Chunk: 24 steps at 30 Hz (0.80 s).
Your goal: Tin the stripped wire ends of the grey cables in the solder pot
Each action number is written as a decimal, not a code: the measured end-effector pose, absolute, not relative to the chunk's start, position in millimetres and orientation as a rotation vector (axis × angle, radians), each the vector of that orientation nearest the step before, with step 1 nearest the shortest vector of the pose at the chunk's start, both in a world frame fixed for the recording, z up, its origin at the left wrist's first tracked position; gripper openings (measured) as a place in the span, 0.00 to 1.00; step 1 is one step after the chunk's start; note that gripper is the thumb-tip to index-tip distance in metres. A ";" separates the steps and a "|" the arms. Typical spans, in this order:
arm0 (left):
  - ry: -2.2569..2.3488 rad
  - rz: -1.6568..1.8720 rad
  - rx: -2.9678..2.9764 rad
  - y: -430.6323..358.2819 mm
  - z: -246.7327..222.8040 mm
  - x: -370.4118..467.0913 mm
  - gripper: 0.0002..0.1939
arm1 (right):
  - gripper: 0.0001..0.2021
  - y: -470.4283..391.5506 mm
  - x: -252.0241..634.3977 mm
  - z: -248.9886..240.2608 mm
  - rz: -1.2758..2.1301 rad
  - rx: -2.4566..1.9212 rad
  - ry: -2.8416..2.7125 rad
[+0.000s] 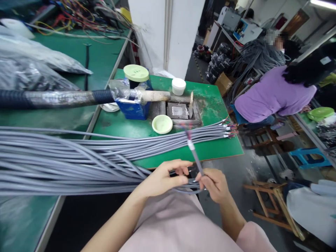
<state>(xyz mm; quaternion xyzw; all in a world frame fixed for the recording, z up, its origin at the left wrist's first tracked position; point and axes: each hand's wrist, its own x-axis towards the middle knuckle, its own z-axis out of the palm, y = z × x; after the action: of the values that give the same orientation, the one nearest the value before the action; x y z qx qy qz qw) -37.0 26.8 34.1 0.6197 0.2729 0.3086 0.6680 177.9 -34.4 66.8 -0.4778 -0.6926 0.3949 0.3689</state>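
Observation:
My right hand (214, 183) pinches a grey cable (197, 161) between thumb and fingers. That cable tilts up, and its stripped end, with a white band and thin reddish wires, is blurred. To its left, my left hand (166, 176) has its thumb and index finger apart, the other fingers curled, beside the near cables. Nothing shows pinched in it, though its palm side is partly hidden. A thick bundle of grey cables (65, 161) runs in from the left. Further back, several cables lie with their stripped ends (228, 131) on the green bench (157, 159).
On the bench are a pale green bowl (162, 124), a white tub (179, 86), a blue box (133, 109) and a dark tray-like block (178, 111). A wrapped hose (63, 99) crosses above. A person in purple (265, 92) sits at the right, near a wooden stool (275, 206).

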 end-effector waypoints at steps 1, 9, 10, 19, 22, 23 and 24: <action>0.667 0.784 1.263 26.6 33.5 -34.6 0.19 | 0.14 -33.2 176.4 64.7 1.020 -1.259 -1.884; 0.857 1.118 0.755 29.6 24.3 -27.0 0.14 | 0.17 -29.6 173.7 47.7 1.142 -1.337 -2.055; 0.859 1.132 0.745 29.5 24.1 -26.6 0.13 | 0.17 -29.6 174.4 47.6 1.168 -1.339 -2.064; 0.760 1.037 0.754 15.1 36.0 0.7 0.15 | 0.13 -15.1 159.9 48.9 1.100 -1.425 -1.899; 0.648 1.006 0.706 14.9 36.7 3.9 0.14 | 0.16 -11.4 156.7 47.4 1.090 -1.385 -1.880; 0.652 1.027 0.696 16.2 36.3 2.6 0.14 | 0.16 -10.8 157.1 46.6 1.103 -1.372 -1.881; 0.673 1.063 0.689 17.9 35.9 0.5 0.13 | 0.15 -10.4 157.9 45.8 1.120 -1.365 -1.876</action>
<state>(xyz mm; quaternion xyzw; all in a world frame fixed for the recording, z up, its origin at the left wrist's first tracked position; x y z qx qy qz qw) 0.5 17.9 35.9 0.3155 0.3085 0.4871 0.7537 157.9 -10.4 45.8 -0.5090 -0.6992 0.4176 0.2789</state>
